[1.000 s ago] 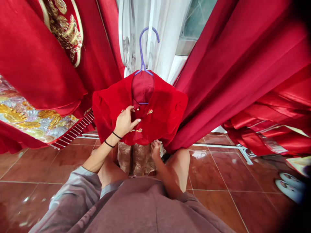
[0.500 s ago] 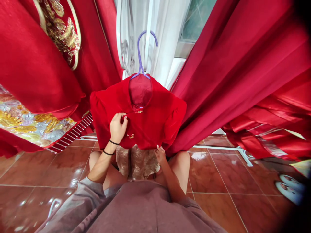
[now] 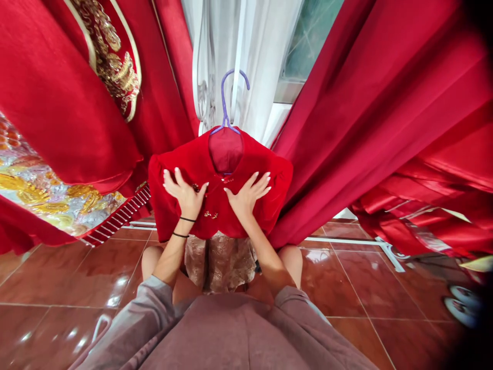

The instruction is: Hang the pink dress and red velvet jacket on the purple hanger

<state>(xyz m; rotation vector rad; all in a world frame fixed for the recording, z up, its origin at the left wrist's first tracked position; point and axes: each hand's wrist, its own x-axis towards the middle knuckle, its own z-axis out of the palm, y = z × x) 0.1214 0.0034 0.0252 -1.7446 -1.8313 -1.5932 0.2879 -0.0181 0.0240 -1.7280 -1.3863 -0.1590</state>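
Head view: a small red jacket (image 3: 219, 190) hangs on a purple hanger (image 3: 225, 105), in front of a white curtain (image 3: 250, 51). The hook of the hanger goes up before the curtain; what it hangs from I cannot tell. The jacket is in the middle of the picture, just above the person's knees.

The left hand (image 3: 185, 190) lies flat on the left half of the jacket front, fingers spread, grasping nothing. Two black bands are around its wrist. The right hand (image 3: 248, 192) lies flat on the right half of the front in the same way, fingers spread and open, palm on the cloth. Between the two hands, small gold clasps (image 3: 210, 215) show on the front of the jacket, and one more is just under the collar.

Under the jacket a gold-brown cloth (image 3: 219, 259) hangs down between the knees. On the left side hangs a big red garment (image 3: 57, 103) with gold embroidery (image 3: 115, 72). On the right side are wide red drapes (image 3: 385, 128). The floor (image 3: 346, 288) is of shiny brown-red tiles. At the right edge of the floor lies a pair of light slippers (image 3: 462, 306), well apart from the person.
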